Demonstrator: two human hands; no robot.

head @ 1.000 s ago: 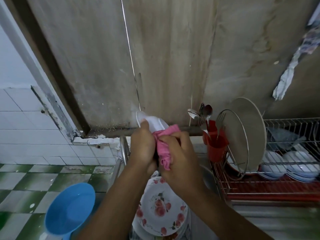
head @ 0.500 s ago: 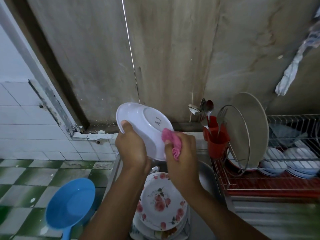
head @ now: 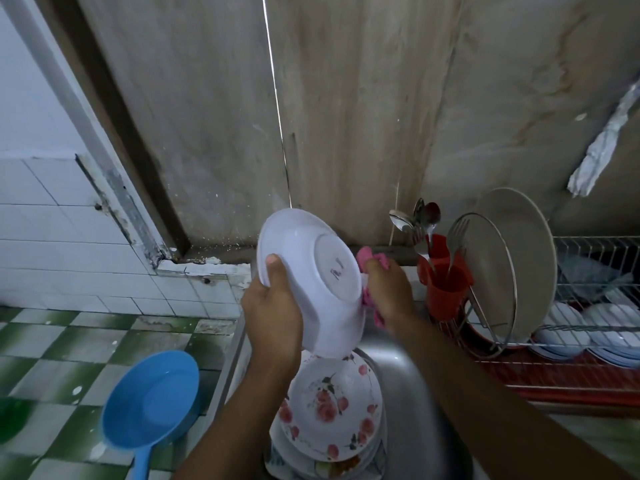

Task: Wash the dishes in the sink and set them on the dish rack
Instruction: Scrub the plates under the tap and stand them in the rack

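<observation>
A white plate (head: pixel 308 268) is held upright over the steel sink (head: pixel 412 393), its underside facing me. My left hand (head: pixel 273 306) grips its left rim, thumb on the back. At the plate's right edge my right hand (head: pixel 388 292) clutches a pink cloth (head: pixel 369 258) against the rim. Below them a stack of rose-patterned plates (head: pixel 332 410) lies in the sink. The wire dish rack (head: pixel 588 327) on the right holds large upright plates and stacked white dishes.
A red cutlery cup (head: pixel 446 282) with spoons and forks hangs on the rack's left end. A blue plastic scoop (head: pixel 149 414) sits at the lower left over the green-checked floor. A stained wall rises right behind the sink.
The plate has swung from edge-on, half hidden behind both hands, to upright with its underside toward me. The cloth hand has slid from the plate's front to its right rim.
</observation>
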